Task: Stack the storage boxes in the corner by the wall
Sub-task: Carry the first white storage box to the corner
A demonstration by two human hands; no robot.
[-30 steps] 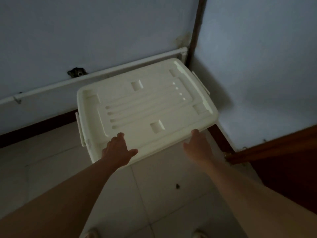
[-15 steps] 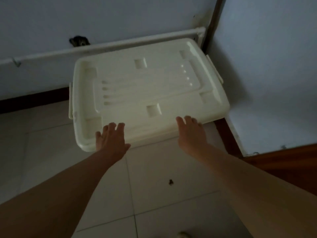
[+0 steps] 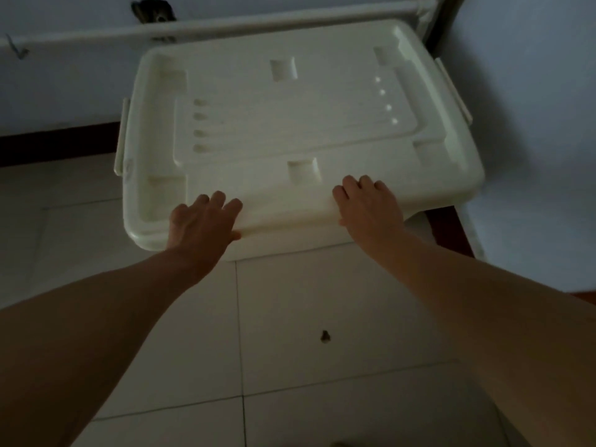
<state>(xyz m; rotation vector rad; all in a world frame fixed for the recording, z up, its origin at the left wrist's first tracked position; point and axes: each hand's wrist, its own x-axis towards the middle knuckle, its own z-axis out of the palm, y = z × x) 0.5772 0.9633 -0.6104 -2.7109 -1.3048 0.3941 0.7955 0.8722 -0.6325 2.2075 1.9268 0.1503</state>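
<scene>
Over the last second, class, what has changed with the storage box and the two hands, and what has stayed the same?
The left hand and right hand have spread flatter along the near edge of the storage box, which sits squarer to the wall. Nothing was let go. The box stays in the corner, lid on.

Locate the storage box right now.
In the head view, the storage box sits in the corner, against both walls, with both hands on its near lid edge.

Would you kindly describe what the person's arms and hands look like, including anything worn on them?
Both forearms are bare as far as the frame shows: no sleeves, gloves or watch. The left hand and right hand show no rings, though the dim light hides fine detail.
</scene>
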